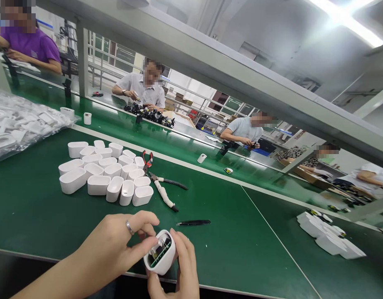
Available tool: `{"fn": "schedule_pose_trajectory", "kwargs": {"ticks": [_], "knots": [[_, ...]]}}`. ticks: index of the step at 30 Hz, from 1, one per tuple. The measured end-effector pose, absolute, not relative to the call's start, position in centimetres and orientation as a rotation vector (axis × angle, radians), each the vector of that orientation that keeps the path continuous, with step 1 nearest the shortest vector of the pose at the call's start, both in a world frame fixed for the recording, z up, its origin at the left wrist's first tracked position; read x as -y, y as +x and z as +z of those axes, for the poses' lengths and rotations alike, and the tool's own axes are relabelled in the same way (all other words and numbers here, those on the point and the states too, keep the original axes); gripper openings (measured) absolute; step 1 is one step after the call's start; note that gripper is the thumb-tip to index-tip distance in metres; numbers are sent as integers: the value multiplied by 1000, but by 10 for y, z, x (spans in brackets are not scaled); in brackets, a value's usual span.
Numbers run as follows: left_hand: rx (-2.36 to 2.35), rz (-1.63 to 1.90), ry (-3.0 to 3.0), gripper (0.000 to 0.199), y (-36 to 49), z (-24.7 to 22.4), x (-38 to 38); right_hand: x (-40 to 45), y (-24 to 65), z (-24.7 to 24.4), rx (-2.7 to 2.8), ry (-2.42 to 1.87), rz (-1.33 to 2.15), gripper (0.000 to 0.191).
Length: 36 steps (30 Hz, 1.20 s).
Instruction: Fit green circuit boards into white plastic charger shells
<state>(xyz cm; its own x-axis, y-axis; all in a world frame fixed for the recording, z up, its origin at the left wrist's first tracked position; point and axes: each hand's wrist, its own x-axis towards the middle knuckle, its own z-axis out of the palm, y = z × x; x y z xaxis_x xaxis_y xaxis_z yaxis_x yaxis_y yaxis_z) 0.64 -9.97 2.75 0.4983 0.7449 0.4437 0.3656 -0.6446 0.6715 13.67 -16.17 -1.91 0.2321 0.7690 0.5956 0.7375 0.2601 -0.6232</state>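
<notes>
Near the front edge of the bench, my right hand (187,259) is wrapped around a white plastic housing (165,264), its open end tilted up toward me. Inside the housing sit a green circuit board (160,254) and some small parts. My left hand (126,236), with a ring on one finger, has its thumb at the opening, touching the inner parts. Its other fingers curl by the far rim; what they grip is hidden. Black tweezers (196,223) lie just beyond the housing. Pliers (162,191) with white-wrapped and black handles lie farther off, beside red-handled cutters (148,161).
Several empty white housings (98,185) stand grouped at left. A clear bag of white parts (20,124) lies behind them. More white housings (331,241) are clustered at right. Past a pale strip (191,162), a green belt carries a few pieces. Co-workers sit across, under a metal beam.
</notes>
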Motion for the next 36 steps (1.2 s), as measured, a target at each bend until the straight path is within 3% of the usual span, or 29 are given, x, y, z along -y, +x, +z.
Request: {"fn": "schedule_pose_trajectory", "kwargs": {"ticks": [16, 20, 27, 36], "knots": [[-912, 416, 1922, 11, 13, 50, 76, 158, 137, -25, 1491, -1487, 24, 51], [-919, 485, 1905, 10, 10, 47, 77, 155, 141, -32, 1359, -1520, 137, 50], [-897, 843, 2292, 35, 6, 26, 99, 154, 143, -38, 1163, -1415, 448, 55], [-986, 943, 2482, 38, 19, 21, 98, 150, 144, -45, 1170, -1427, 352, 49]]}}
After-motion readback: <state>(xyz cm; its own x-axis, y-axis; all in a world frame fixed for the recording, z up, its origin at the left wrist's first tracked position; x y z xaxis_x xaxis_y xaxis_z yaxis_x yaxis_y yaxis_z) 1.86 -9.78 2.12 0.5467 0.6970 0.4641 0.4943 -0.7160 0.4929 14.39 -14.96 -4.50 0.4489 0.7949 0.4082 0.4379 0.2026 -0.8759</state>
